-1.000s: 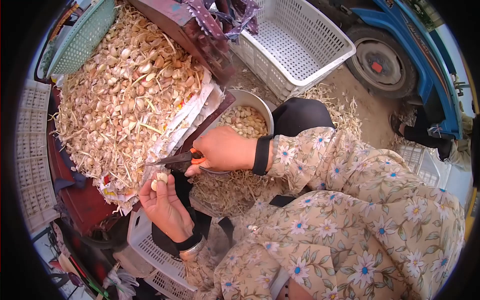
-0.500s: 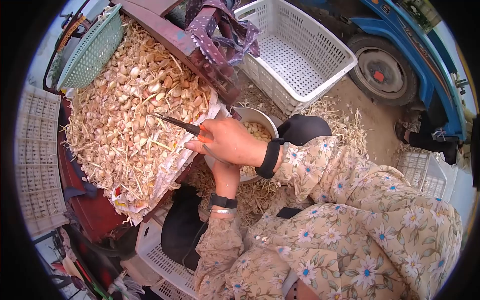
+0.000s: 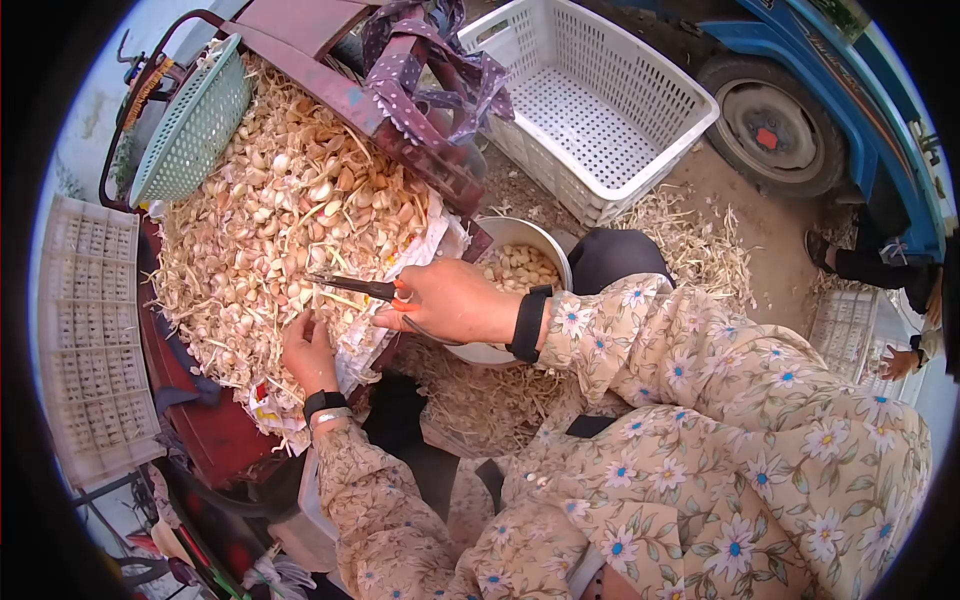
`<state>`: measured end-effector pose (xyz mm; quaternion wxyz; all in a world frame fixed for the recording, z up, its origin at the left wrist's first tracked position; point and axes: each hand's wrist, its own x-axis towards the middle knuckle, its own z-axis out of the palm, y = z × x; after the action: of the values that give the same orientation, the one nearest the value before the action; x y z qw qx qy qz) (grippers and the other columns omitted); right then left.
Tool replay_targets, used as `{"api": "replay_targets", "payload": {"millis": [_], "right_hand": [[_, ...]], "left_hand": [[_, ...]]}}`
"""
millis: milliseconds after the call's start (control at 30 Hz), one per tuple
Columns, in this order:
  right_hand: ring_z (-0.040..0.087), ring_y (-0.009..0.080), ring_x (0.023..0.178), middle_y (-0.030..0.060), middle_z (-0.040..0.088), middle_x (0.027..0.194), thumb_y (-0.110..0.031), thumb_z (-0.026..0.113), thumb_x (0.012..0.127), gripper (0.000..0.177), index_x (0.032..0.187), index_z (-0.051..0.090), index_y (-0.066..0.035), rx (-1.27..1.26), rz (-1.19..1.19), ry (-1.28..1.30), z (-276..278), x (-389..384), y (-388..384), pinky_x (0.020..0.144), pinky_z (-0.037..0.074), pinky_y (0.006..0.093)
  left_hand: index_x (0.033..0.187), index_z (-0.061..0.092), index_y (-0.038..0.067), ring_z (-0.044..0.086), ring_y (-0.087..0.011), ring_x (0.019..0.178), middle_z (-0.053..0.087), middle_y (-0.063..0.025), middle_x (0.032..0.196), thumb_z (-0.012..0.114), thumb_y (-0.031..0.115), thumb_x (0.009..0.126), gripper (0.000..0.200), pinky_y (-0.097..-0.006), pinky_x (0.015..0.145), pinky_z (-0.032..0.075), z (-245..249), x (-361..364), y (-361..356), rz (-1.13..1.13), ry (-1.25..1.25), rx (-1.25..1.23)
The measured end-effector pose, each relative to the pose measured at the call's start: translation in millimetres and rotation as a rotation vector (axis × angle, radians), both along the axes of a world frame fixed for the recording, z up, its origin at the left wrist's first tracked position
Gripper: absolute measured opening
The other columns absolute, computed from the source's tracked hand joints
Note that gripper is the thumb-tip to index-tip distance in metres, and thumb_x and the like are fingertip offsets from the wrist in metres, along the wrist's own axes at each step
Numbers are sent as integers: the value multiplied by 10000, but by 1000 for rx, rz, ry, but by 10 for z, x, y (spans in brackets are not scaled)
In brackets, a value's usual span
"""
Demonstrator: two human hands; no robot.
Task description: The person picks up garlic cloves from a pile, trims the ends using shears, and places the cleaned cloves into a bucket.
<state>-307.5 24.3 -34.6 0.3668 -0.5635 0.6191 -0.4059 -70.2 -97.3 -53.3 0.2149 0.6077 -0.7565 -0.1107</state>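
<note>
A big heap of garlic lies on a red cart bed lined with paper. My left hand reaches into the near edge of the heap, its fingers among the bulbs; whether it grips one I cannot tell. My right hand holds scissors with orange handles, the dark blades pointing left over the garlic. Behind my right hand stands a metal bowl with trimmed garlic cloves in it.
An empty white plastic crate sits at the top, a green basket leans on the heap's far left. A blue vehicle with a wheel is at the upper right. Garlic stalks litter the ground. Another person's hand shows at the right edge.
My left hand held a garlic bulb near the scissors a second ago, then went under my right arm to the bowl, and now reaches into the heap. The scissors lifted over the garlic.
</note>
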Motion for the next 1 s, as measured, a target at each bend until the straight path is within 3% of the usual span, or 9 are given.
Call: {"api": "replay_targets", "payload": {"millis": [67,167,333,467,600,767,833,867,1000], "right_hand": [[604,349,640,166,607,656,-557,601,742,555,812,603,-6,-17,19,21,-53,44,-19,593,472,404],[603,351,644,174,605,657,-560,601,739,564,820,610,-1,8,48,8,-34,64,-9,592,468,404],[601,346,633,173,601,649,-558,603,738,562,790,611,1,-21,49,-6,-36,41,-7,580,463,404],[595,338,612,171,594,635,-550,600,748,553,758,607,3,-40,23,-42,-93,68,-12,564,459,394],[591,331,598,171,587,624,-541,595,759,547,732,604,5,-21,40,-71,-133,90,-33,552,455,382],[591,324,594,171,585,623,-545,597,757,551,729,604,6,3,47,-101,-121,104,-28,550,455,375],[592,320,592,169,585,623,-548,599,754,554,729,603,6,-12,48,-97,-159,125,-39,549,455,372],[592,318,591,169,585,623,-550,600,753,556,729,603,6,-19,46,-94,-175,125,-44,548,455,370],[587,319,583,164,584,619,-549,601,751,550,730,604,1,-24,28,-101,-161,121,-43,544,453,369]], "left_hand": [[978,645,29,572,-202,668,599,-101,784,674,117,719,275,-305,637,462,26,-96,-46,-40,-189,-24],[982,641,30,559,-209,622,585,-104,705,692,149,699,310,-318,597,450,79,-122,-141,-46,-303,133],[825,610,25,532,-178,563,569,-59,636,679,152,698,192,-303,571,441,216,-98,-49,13,-167,133],[813,569,6,500,-121,553,556,-38,646,609,94,738,122,-255,533,417,214,121,16,70,-42,32],[876,571,24,404,-38,503,492,10,623,525,25,802,87,-175,459,330,307,106,214,142,667,292],[949,613,-5,468,-54,550,542,4,669,611,85,799,175,-190,489,370,311,-144,307,-64,346,483],[933,627,-19,505,-83,576,578,-17,688,642,99,778,195,-217,513,402,270,-229,272,-116,163,463],[923,638,-29,531,-129,591,615,-64,696,680,109,732,240,-266,546,433,107,-155,172,-192,21,285],[828,633,-24,523,-150,577,596,-93,651,685,119,706,195,-304,553,432,49,-219,69,-282,-159,185]]}}
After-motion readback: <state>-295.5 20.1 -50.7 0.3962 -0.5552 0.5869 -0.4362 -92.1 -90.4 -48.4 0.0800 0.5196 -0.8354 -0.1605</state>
